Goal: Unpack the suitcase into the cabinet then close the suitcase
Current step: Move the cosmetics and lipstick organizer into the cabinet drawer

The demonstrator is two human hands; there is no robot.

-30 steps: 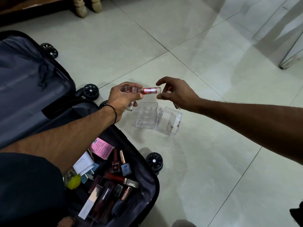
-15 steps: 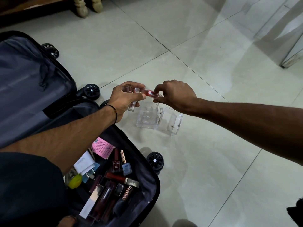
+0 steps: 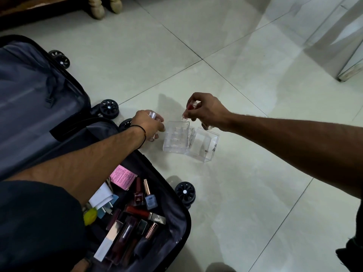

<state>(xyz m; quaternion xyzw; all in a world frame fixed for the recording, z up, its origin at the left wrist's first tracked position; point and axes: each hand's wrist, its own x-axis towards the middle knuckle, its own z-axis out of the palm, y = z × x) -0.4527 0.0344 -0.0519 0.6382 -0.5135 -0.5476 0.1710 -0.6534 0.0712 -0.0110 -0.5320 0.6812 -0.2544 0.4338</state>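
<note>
Pinching a small clear tube with red inside, the right hand holds it end-down at the far edge of the clear plastic compartment box, which sits on the pale tiled floor with its lid open to the right. The left hand — just left of the box — grips a few clear tubes. The open black suitcase lies near left, with dark nail-polish bottles and lipsticks inside.
</note>
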